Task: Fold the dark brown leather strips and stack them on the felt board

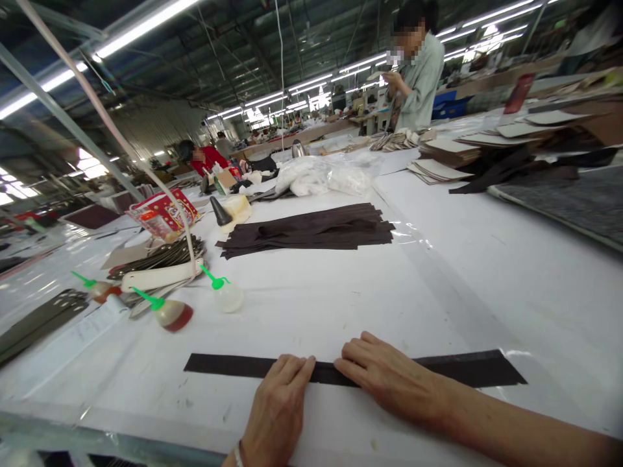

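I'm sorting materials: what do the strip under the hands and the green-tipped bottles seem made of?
Strip: matte, leather-like sheet or fabric, given its flat lie and clean edges; which stays unclear. Bottles: probably smooth translucent plastic, since reddish liquid shows through two.

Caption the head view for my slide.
Left hand and right hand on a dark strip, a pile of dark strips beyond.

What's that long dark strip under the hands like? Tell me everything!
The long strip is very dark brown and thin, perhaps leather or cloth. It lies sideways across the white tabletop, looking narrower at its left end than its right. The left hand and right hand both touch it near its middle.
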Demonstrator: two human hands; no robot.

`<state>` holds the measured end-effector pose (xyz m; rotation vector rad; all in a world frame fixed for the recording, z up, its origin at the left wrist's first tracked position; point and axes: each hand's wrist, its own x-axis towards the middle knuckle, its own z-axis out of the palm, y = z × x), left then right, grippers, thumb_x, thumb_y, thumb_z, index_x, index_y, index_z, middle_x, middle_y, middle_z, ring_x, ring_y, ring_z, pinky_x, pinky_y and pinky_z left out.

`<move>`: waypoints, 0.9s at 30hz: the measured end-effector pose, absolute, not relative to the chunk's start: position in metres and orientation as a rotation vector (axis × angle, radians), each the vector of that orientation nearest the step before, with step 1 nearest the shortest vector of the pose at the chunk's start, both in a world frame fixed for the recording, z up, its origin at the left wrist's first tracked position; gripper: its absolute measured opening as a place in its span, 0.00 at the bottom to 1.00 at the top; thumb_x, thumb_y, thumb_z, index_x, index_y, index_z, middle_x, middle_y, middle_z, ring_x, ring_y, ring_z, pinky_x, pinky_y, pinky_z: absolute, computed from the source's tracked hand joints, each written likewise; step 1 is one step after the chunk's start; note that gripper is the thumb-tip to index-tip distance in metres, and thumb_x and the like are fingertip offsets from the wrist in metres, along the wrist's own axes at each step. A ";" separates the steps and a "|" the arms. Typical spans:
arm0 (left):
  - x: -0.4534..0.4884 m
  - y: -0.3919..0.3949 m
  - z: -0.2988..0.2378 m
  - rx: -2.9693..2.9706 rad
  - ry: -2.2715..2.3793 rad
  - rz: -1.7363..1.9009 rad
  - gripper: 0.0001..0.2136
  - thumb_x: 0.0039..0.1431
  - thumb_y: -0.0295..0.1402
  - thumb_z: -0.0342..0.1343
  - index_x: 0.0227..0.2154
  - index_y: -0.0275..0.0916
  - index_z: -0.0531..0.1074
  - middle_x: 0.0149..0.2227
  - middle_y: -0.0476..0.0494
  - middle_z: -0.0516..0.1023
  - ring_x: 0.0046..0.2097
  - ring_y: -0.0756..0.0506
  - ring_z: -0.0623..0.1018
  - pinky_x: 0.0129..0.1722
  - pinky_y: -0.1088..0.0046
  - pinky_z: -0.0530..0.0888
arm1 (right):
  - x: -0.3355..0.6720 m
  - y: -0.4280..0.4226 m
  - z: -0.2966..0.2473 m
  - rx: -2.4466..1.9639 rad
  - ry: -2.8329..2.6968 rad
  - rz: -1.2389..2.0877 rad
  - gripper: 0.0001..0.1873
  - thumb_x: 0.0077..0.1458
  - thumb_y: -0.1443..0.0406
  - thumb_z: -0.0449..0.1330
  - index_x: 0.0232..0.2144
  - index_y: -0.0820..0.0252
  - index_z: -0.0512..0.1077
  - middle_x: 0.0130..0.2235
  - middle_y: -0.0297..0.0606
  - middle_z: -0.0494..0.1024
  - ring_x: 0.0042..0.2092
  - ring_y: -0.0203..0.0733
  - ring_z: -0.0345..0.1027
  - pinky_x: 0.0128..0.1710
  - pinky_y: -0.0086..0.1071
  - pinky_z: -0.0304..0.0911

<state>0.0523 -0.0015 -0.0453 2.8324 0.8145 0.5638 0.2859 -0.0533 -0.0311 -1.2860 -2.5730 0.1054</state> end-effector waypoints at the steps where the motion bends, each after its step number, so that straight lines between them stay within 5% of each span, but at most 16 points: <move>1: 0.052 -0.002 -0.045 2.848 0.808 0.547 0.22 0.60 0.17 0.42 0.55 0.33 0.65 0.43 0.38 0.74 0.44 0.42 0.72 0.46 0.60 0.76 | 0.289 -0.054 -0.031 -1.272 -2.586 0.089 0.08 0.59 0.76 0.56 0.39 0.62 0.68 0.35 0.36 0.70 0.35 0.41 0.62 0.40 0.36 0.59; 12: 0.051 -0.003 -0.046 2.949 0.778 0.491 0.27 0.58 0.17 0.40 0.61 0.37 0.59 0.47 0.38 0.71 0.46 0.42 0.70 0.47 0.63 0.76 | 0.307 -0.062 -0.027 -1.154 -2.631 -0.118 0.12 0.60 0.77 0.50 0.45 0.67 0.68 0.34 0.38 0.68 0.32 0.41 0.59 0.37 0.35 0.58; 27: 0.069 -0.007 -0.027 3.160 0.779 0.071 0.38 0.52 0.15 0.47 0.65 0.48 0.49 0.39 0.42 0.68 0.39 0.42 0.68 0.39 0.62 0.75 | 0.331 -0.075 -0.031 -1.144 -2.644 -0.107 0.11 0.63 0.75 0.48 0.45 0.67 0.67 0.33 0.38 0.66 0.33 0.39 0.58 0.40 0.35 0.55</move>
